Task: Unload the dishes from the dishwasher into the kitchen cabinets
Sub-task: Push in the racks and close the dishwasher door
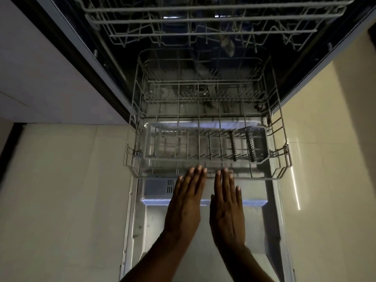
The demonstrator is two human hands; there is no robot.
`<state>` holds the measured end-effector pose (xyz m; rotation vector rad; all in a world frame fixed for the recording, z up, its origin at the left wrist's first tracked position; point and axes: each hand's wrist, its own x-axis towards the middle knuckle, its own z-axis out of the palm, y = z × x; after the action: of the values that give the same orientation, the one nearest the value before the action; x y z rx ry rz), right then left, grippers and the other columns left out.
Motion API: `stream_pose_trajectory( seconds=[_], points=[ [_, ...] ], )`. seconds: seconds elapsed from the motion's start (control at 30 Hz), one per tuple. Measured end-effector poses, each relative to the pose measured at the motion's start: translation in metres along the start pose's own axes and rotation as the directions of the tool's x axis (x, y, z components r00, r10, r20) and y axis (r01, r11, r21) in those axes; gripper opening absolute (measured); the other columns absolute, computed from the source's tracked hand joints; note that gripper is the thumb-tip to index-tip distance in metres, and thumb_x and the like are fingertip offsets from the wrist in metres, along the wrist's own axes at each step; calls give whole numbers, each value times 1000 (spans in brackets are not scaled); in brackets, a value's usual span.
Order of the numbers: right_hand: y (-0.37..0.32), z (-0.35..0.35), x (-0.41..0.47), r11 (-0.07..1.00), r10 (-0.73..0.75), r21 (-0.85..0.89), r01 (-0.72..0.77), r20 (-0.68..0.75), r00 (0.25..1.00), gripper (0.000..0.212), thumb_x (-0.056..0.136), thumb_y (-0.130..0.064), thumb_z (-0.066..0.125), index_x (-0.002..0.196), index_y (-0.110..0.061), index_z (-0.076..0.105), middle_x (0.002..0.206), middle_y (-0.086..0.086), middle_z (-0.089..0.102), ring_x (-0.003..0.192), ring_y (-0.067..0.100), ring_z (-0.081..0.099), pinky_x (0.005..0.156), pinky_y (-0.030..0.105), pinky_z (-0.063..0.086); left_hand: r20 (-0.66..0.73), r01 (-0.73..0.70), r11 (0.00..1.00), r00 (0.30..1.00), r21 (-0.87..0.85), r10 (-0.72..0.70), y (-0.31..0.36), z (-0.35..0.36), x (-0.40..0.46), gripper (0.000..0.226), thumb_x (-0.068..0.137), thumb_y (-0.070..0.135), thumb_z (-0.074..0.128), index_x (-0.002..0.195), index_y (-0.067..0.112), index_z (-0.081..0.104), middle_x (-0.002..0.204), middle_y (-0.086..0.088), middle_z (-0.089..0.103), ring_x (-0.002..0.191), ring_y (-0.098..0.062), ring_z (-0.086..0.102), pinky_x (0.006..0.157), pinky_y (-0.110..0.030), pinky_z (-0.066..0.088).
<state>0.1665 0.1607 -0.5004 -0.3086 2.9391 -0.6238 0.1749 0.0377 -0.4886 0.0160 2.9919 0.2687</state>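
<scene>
Lower rack (205,139), centre frame: empty, part out.
My left hand (186,202) and right hand (226,208) flat, released; I'd push evenly.

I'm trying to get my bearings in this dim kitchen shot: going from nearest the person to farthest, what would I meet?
The two bare hands, left and right, flat and side by side → open grey metal dishwasher door beneath them → pulled-out lower wire rack, no dishes visible → upper wire rack, farthest.
</scene>
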Motion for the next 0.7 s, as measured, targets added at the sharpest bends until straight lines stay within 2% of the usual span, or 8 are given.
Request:
stream_pose_trajectory(
  seconds=[0.07,0.2,0.27,0.37,0.4,0.53,0.7],
  points=[
    [4,-2,30,998,-2,-63,4,38,999,81,88,-1,54,153,-10,8,161,8,1,149,22,2,119,42,9,-30,14,1000,999,-14,-14,-3,-3,25,69,85,-1,18,152,14,13,161,-4,9,147,-23,12,116,-44,25],
    [9,-14,90,994,-44,-96,46,22,999,76,88,0,42,154,-15,6,161,3,-1,148,20,-3,119,39,2,-55,69,994,996,-87,-74,-7,-16,80,85,79,-6,44,153,20,11,161,2,7,148,-18,6,118,-41,20],
    [8,-17,118,990,-76,-118,76,5,997,70,90,-1,36,153,-12,9,161,5,2,148,21,-1,119,38,2,-83,76,993,993,-89,-84,-10,-21,106,85,79,-5,45,153,20,11,161,1,6,148,-18,5,118,-41,21],
    [2,-20,159,986,-88,-141,86,-9,996,61,89,-7,18,150,-5,23,158,12,18,146,27,16,118,40,8,-117,70,993,990,-96,-82,-15,-30,141,76,80,-2,35,152,17,20,159,-2,16,147,-20,13,116,-43,26],
    [-1,-23,171,986,-90,-144,88,-11,996,61,89,-8,15,149,-4,24,157,13,19,146,28,16,120,40,8,-116,62,994,991,-92,-73,-17,-32,152,75,80,-1,34,152,17,20,159,-2,16,147,-21,12,117,-43,25],
    [-7,-36,216,988,-70,-130,81,89,994,61,93,-8,11,152,-9,-3,160,10,-8,147,22,-10,119,34,-11,-50,34,999,998,-13,-35,-36,-39,196,82,86,2,47,153,19,2,161,0,-1,148,-17,-2,120,-39,15],
    [-12,-46,258,978,-74,-185,91,101,992,64,96,-4,21,152,-9,-9,160,10,-12,148,22,-10,121,37,-5,-17,51,998,999,19,-51,-47,-57,240,92,84,2,53,153,25,-3,160,5,-8,148,-13,-6,119,-38,14]
  ],
)
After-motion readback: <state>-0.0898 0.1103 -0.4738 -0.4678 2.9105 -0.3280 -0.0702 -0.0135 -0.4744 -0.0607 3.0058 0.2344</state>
